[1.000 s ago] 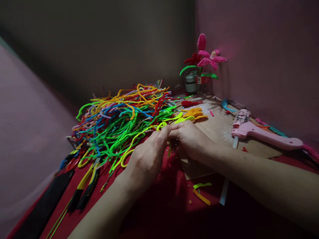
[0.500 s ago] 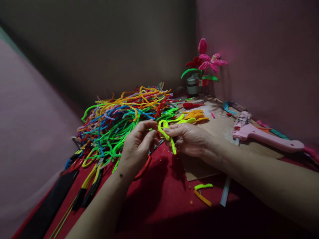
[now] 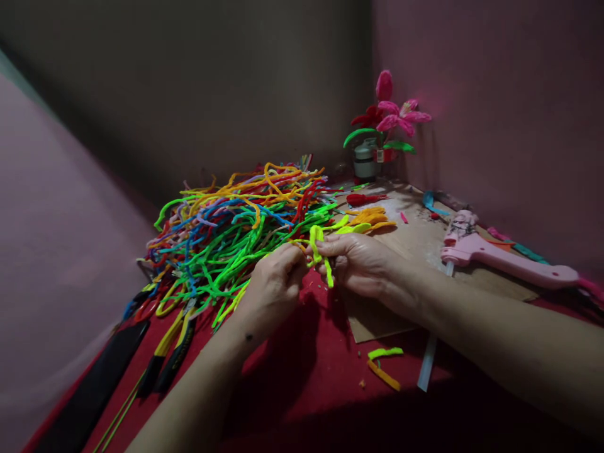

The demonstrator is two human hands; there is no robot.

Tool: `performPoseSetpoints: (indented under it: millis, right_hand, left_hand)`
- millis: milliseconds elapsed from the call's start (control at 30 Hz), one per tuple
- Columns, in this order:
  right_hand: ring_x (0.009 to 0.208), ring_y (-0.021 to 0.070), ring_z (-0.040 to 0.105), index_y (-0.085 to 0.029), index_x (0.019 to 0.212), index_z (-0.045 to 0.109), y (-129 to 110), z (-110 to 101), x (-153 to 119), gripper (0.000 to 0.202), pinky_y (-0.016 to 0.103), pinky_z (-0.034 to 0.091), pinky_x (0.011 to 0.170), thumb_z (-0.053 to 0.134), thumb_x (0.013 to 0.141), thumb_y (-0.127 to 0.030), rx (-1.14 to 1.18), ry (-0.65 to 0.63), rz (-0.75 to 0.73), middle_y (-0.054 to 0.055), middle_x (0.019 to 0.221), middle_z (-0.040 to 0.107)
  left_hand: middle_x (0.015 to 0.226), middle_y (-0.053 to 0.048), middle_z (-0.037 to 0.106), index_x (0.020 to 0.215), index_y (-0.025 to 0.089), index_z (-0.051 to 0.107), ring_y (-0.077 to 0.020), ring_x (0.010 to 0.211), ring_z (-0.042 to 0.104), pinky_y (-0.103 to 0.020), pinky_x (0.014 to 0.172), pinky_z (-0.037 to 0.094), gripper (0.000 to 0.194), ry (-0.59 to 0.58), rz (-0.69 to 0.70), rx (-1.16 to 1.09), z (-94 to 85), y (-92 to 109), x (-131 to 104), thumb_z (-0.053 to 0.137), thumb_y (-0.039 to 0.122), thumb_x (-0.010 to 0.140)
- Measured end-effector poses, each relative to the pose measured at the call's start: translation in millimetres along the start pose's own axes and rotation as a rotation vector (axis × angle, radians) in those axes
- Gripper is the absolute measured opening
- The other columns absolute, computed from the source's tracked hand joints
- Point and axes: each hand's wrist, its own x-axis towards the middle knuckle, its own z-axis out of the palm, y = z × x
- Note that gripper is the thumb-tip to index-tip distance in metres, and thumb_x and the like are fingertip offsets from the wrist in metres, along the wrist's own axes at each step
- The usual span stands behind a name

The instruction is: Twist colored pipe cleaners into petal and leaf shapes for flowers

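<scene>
Between thumb and fingers, my right hand [image 3: 361,261] pinches a bent yellow pipe cleaner [image 3: 316,242]; its loop stands up and a short end hangs below. My left hand [image 3: 280,277] is closed right beside it, knuckles toward me, with the fingertips at the yellow strand; exactly what they grip is hidden. Just behind my right hand lie yellow and orange petal-like pieces [image 3: 375,217] of the same fuzzy material. A large tangle of many-coloured pipe cleaners [image 3: 226,233] spreads behind my left hand.
A pink glue gun [image 3: 509,261] rests on the cardboard [image 3: 377,324] at right. Yellow-and-black pliers [image 3: 172,346] lie at left near a black strip [image 3: 94,384]. Cut scraps [image 3: 384,374] are on the red cloth [image 3: 283,402]. Fuzzy pink flowers [image 3: 403,118] stand at the back.
My left hand has turned over and moved right, its fingers closing near the yellow pipe cleaner. The loop has become narrower and more upright. My right hand stays nearly in place.
</scene>
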Motion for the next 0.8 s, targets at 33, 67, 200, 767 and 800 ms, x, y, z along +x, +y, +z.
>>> performPoseSetpoints:
  millis: [33,67,200,767,800]
  right_hand:
    - [0.041,0.0072,0.044,-0.012,0.060,0.056,0.3,-0.3,0.7,0.018,0.019,0.034,0.041,0.047,0.070,0.001,-0.012,0.019,0.000,0.000,0.049,0.053]
    - [0.040,0.0076,0.043,-0.012,0.060,0.056,0.5,-0.6,1.2,0.019,0.020,0.033,0.041,0.046,0.071,0.000,-0.023,0.034,0.009,0.000,0.048,0.052]
    - [0.043,0.0096,0.045,-0.012,0.062,0.057,0.4,-0.2,1.2,0.020,0.022,0.037,0.045,0.043,0.072,-0.001,-0.035,0.080,0.015,0.001,0.047,0.052]
    - [0.047,0.0096,0.046,-0.015,0.062,0.053,2.2,3.8,-3.9,0.012,0.022,0.038,0.045,0.053,0.069,-0.006,-0.111,0.129,-0.042,0.000,0.052,0.052]
    - [0.046,0.0093,0.046,-0.015,0.061,0.053,1.9,4.0,-4.1,0.012,0.021,0.037,0.044,0.054,0.069,-0.005,-0.123,0.130,-0.048,0.000,0.052,0.052]
  left_hand:
    - [0.069,0.000,0.051,0.065,0.016,0.050,-0.0100,0.062,0.045,-0.021,0.057,0.036,0.016,-0.049,0.009,0.018,0.8,0.4,-0.1,0.044,0.011,0.079]
    - [0.072,-0.001,0.052,0.067,0.016,0.052,-0.0106,0.063,0.046,-0.022,0.057,0.036,0.015,-0.094,0.021,0.028,1.6,0.8,-0.3,0.044,0.010,0.079]
    - [0.072,-0.002,0.053,0.070,0.016,0.054,-0.0112,0.064,0.046,-0.022,0.058,0.036,0.017,-0.170,0.003,0.013,-1.1,0.7,-0.8,0.041,0.012,0.080]
    - [0.063,0.002,0.052,0.083,0.013,0.056,-0.0038,0.047,0.046,-0.015,0.043,0.039,0.016,-0.164,-0.552,-1.242,3.9,3.1,1.9,0.064,0.021,0.072]
    - [0.058,0.003,0.051,0.080,0.013,0.055,-0.0033,0.043,0.044,-0.014,0.038,0.037,0.014,-0.178,-0.560,-1.255,3.3,2.0,2.2,0.064,0.021,0.072]
